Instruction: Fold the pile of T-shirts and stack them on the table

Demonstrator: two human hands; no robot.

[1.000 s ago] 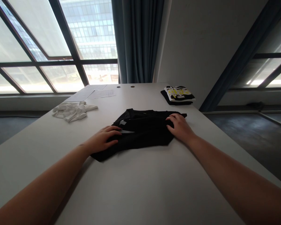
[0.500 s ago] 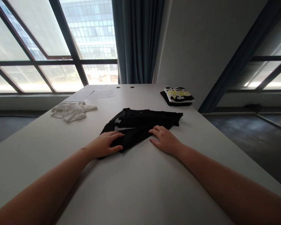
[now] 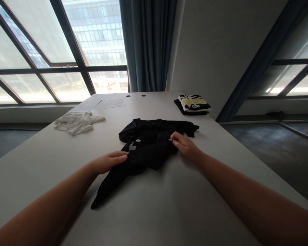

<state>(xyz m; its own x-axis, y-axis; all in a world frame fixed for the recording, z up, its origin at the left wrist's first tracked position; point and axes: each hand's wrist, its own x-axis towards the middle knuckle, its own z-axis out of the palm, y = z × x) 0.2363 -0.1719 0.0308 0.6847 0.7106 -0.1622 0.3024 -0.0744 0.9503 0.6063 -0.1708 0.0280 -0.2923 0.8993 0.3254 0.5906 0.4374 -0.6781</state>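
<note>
A black garment (image 3: 149,153), which looks like a shirt, lies rumpled across the middle of the white table (image 3: 154,212). My left hand (image 3: 110,161) is closed on its near left edge, thumb and fingers pinching the cloth. On the right, my right hand (image 3: 182,143) has its fingers curled round the garment's near right edge. Between the hands the near layer is lifted a little off the tabletop. A sleeve-like end trails toward me beneath my left hand. Light grey patches show inside a fold near the left fingers.
A crumpled white garment (image 3: 78,123) lies at the left side of the table. Papers (image 3: 109,103) rest behind it. At the back right is a folded clothing stack (image 3: 193,104) with a yellow and white print on top. A blue curtain (image 3: 150,48) hangs beyond the table.
Both hands have closed on the black garment, and its near layer has come up off the table. A sleeve-like end now stretches toward me at the left.
</note>
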